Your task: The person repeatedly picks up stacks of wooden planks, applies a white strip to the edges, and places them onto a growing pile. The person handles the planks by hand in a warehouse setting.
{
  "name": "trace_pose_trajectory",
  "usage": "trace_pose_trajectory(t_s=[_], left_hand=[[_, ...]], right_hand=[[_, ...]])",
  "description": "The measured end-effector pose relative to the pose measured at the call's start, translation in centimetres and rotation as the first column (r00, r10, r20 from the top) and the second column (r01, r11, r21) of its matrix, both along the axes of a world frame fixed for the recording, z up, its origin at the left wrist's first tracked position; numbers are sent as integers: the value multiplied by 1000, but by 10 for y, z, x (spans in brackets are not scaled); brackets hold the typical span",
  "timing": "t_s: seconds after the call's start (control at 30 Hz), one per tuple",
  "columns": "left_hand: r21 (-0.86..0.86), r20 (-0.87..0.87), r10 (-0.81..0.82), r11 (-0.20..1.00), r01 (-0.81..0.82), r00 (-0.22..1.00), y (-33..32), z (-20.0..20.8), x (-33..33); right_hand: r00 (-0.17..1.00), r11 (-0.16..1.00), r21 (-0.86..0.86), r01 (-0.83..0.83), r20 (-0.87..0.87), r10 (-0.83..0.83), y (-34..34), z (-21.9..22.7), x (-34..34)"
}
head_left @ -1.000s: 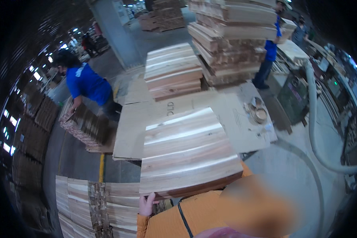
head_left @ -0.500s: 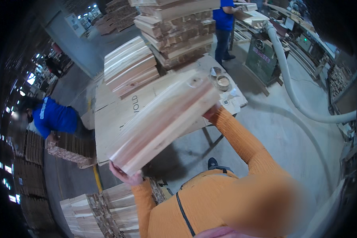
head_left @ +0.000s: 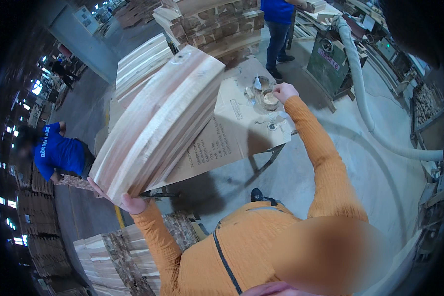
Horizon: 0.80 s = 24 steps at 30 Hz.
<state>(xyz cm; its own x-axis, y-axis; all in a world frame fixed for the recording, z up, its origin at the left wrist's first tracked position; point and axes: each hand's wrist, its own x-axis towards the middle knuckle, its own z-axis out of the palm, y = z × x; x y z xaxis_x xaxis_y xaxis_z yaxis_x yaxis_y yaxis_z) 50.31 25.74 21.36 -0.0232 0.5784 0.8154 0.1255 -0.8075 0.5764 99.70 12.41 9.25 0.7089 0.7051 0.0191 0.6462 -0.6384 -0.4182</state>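
Observation:
My left hand (head_left: 129, 203) grips the near end of a wooden panel (head_left: 155, 118) glued up from pale and reddish strips. The panel lies slantwise over a cardboard-covered table (head_left: 232, 128), its far end near the stacked wood. I cannot tell what bears that far end. At the table's right corner my right hand (head_left: 286, 92) is closed in a pinch at the rim of a small round tub (head_left: 270, 100) holding a beige paste. Whatever those fingers may hold is too small to make out. Another round container (head_left: 263, 83) with a pale utensil in it stands just behind.
Tall stacks of wood (head_left: 219, 27) and a pile of panels (head_left: 140, 64) stand at the back. Below left lie more panels (head_left: 101, 261). One person in blue (head_left: 61, 150) bends at the left; another (head_left: 278, 29) stands behind the table. A grey hose (head_left: 355, 89) curves beside a green machine (head_left: 325, 64).
My right hand has let go of the panel and moved up to the tub of paste. The panel has swung leftward, its far end turned away, with my left hand still on its near end.

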Motion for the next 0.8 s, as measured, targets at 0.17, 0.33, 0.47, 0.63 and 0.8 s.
trace_pose_trajectory(t_s=[0.17,0.33,0.47,0.63,0.8], left_hand=[[75,65,29,997,-34,997,6,14,2],[58,143,146,986,-156,979,-16,21,21],[56,136,154,985,-163,979,-18,14,22],[82,102,193,976,-202,976,-10,22,20],[45,148,121,991,-129,982,6,21,13]], right_hand=[[990,833,-553,-25,103,98,49,1,18],[978,763,-628,-155,12,208,75,4,4],[987,802,-588,-107,35,157,69,-5,8],[962,741,-649,-173,49,267,68,-13,6],[989,778,-614,-131,-22,149,75,-12,11]])
